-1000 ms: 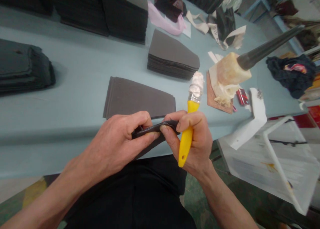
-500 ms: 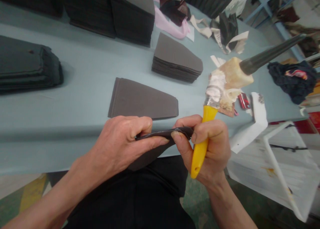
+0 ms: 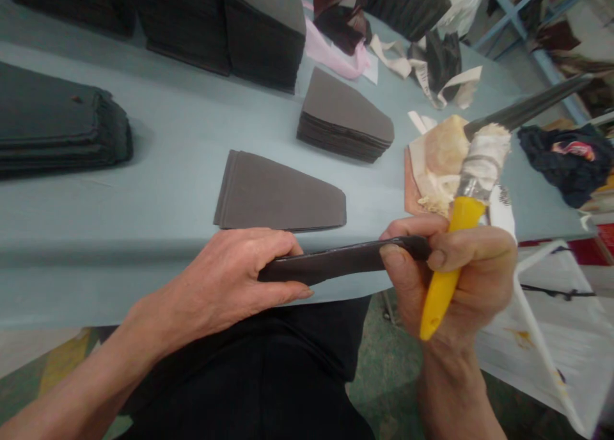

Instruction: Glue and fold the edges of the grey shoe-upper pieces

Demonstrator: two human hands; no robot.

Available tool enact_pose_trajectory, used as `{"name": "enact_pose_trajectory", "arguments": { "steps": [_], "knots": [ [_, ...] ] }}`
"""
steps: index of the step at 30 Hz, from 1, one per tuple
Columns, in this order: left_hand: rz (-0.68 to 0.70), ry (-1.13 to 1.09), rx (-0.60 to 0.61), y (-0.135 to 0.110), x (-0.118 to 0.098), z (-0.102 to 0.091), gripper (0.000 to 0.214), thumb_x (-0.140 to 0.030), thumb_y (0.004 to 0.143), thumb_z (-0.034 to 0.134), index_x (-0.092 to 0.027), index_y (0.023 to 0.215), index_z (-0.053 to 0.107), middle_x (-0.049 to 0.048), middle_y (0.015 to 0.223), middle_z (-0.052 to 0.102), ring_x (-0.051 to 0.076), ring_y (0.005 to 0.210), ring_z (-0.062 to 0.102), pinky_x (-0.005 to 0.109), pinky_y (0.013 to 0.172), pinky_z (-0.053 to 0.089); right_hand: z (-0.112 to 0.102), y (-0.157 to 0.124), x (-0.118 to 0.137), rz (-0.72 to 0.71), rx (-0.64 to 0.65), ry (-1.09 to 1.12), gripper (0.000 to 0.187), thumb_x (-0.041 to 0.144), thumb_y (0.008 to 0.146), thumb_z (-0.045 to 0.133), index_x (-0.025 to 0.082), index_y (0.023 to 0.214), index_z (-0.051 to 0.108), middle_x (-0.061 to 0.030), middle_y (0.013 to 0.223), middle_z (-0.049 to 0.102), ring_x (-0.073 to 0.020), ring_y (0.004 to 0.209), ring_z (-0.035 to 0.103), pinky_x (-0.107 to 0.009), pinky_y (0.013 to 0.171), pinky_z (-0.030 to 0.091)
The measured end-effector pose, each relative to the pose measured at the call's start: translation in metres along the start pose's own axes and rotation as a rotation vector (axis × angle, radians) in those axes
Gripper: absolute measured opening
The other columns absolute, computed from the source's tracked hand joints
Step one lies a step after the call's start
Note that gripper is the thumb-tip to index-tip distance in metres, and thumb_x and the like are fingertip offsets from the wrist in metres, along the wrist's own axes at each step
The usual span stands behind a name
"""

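Between my hands a dark brown-black leather-like piece [image 3: 336, 264] is stretched out along the table's front edge. My left hand [image 3: 240, 280] grips its left end between thumb and fingers. At the other end, the thumb and fingers of my right hand [image 3: 460, 267] pinch the piece. That same hand also holds a yellow-handled brush [image 3: 448, 270], its whitish, coated head pointing up and away. Just behind the piece lies a low stack of tapered grey-brown panels [image 3: 288, 194] on the table. A taller stack of similar panels [image 3: 346, 114] stands farther back.
Large dark stacks [image 3: 261, 34] line the back of the pale blue-green table [image 3: 167, 190], and a dark green stack [image 3: 62, 120] sits at left. A glue-crusted container [image 3: 441, 149] with a dark rod stands right, near cloth scraps [image 3: 393, 56]. A white frame [image 3: 551, 344] is at lower right.
My right hand has moved right with the brush and the piece's right end, so the piece now spans a wider gap between my hands. My left hand stays nearly in place.
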State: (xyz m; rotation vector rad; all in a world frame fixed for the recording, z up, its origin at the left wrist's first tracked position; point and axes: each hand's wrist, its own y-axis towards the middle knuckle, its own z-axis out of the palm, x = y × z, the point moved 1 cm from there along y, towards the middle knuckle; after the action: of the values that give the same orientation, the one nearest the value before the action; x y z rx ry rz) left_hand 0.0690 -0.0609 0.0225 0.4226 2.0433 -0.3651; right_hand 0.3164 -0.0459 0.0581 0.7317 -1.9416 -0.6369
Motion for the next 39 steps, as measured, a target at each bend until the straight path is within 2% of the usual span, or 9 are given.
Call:
{"name": "enact_pose_trajectory", "arguments": {
  "steps": [3, 6, 10, 18, 21, 23, 26, 33, 39],
  "knots": [
    [0.011, -0.031, 0.011, -0.003, 0.005, -0.001, 0.013, -0.038, 0.091, 0.079, -0.026, 0.088, 0.073, -0.0065, 0.079, 0.067, 0.013, 0.073, 0.058, 0.028, 0.065, 0.034, -0.007, 0.002, 0.001, -0.016, 0.016, -0.015, 0.041, 0.002, 0.083, 0.082, 0.026, 0.086, 0.048, 0.007, 0.07, 0.054, -0.0142, 0.069, 0.071, -0.023, 0.054, 0.052],
    [0.012, -0.061, 0.006, -0.005, 0.009, -0.005, 0.011, -0.035, 0.091, 0.077, -0.025, 0.087, 0.073, -0.0061, 0.08, 0.067, 0.012, 0.074, 0.059, 0.027, 0.067, 0.036, -0.013, 0.006, 0.002, -0.076, 0.043, -0.012, 0.044, -0.001, 0.082, 0.08, 0.025, 0.079, 0.045, 0.0066, 0.074, 0.057, -0.0115, 0.069, 0.072, -0.022, 0.053, 0.053],
    [-0.032, -0.181, 0.028, -0.008, 0.016, -0.007, 0.016, -0.038, 0.089, 0.078, -0.023, 0.085, 0.072, -0.0048, 0.083, 0.069, 0.012, 0.076, 0.061, 0.026, 0.07, 0.04, -0.028, 0.004, -0.006, -0.109, -0.05, 0.002, 0.047, -0.001, 0.076, 0.085, 0.024, 0.077, 0.046, 0.0073, 0.073, 0.051, -0.0137, 0.068, 0.074, -0.024, 0.053, 0.057],
    [-0.12, -0.63, -0.016, -0.013, 0.031, 0.009, 0.022, -0.037, 0.081, 0.086, -0.018, 0.09, 0.078, 0.003, 0.092, 0.076, 0.016, 0.085, 0.067, 0.026, 0.078, 0.051, -0.061, -0.018, -0.036, 0.169, -0.264, 0.053, 0.041, 0.013, 0.076, 0.097, 0.029, 0.084, 0.06, 0.0011, 0.074, 0.064, -0.0199, 0.068, 0.076, -0.035, 0.054, 0.054],
    [-0.118, -0.731, -0.091, -0.011, 0.034, 0.017, 0.021, -0.036, 0.082, 0.088, -0.018, 0.087, 0.079, 0.0039, 0.09, 0.078, 0.017, 0.086, 0.068, 0.025, 0.08, 0.054, -0.058, -0.02, -0.031, 0.236, -0.22, 0.077, 0.039, 0.02, 0.082, 0.095, 0.031, 0.087, 0.058, 0.001, 0.079, 0.076, -0.0186, 0.068, 0.074, -0.035, 0.058, 0.051],
    [-0.108, -0.767, -0.129, -0.009, 0.036, 0.021, 0.026, -0.042, 0.082, 0.088, -0.018, 0.09, 0.081, 0.0047, 0.09, 0.079, 0.017, 0.085, 0.069, 0.025, 0.08, 0.056, -0.052, -0.021, -0.024, 0.306, -0.274, 0.075, 0.04, 0.022, 0.083, 0.094, 0.03, 0.091, 0.056, 0.0022, 0.088, 0.08, -0.0176, 0.071, 0.071, -0.034, 0.065, 0.051],
    [-0.094, -0.815, -0.171, -0.007, 0.038, 0.024, 0.034, -0.051, 0.084, 0.088, -0.019, 0.093, 0.083, 0.0053, 0.093, 0.08, 0.016, 0.084, 0.069, 0.024, 0.078, 0.057, -0.043, -0.024, -0.019, 0.407, -0.306, 0.085, 0.038, 0.024, 0.085, 0.092, 0.029, 0.092, 0.055, 0.0038, 0.092, 0.08, -0.0179, 0.08, 0.069, -0.033, 0.075, 0.049],
    [-0.069, -0.82, -0.24, -0.008, 0.04, 0.028, 0.047, -0.066, 0.087, 0.085, -0.019, 0.081, 0.082, 0.0026, 0.082, 0.073, 0.013, 0.077, 0.064, 0.02, 0.072, 0.055, -0.036, -0.029, -0.027, 0.445, -0.304, 0.109, 0.039, 0.028, 0.086, 0.091, 0.028, 0.09, 0.053, 0.0041, 0.092, 0.079, -0.0169, 0.076, 0.065, -0.032, 0.072, 0.045],
    [-0.08, -0.771, -0.279, -0.013, 0.042, 0.032, 0.05, -0.07, 0.092, 0.076, -0.021, 0.092, 0.086, 0.0046, 0.086, 0.078, 0.016, 0.081, 0.068, 0.023, 0.076, 0.058, -0.031, -0.037, -0.032, 0.489, -0.332, 0.049, 0.042, 0.034, 0.085, 0.092, 0.026, 0.09, 0.051, 0.0029, 0.094, 0.077, -0.018, 0.087, 0.07, -0.033, 0.08, 0.047]
  ]
}}
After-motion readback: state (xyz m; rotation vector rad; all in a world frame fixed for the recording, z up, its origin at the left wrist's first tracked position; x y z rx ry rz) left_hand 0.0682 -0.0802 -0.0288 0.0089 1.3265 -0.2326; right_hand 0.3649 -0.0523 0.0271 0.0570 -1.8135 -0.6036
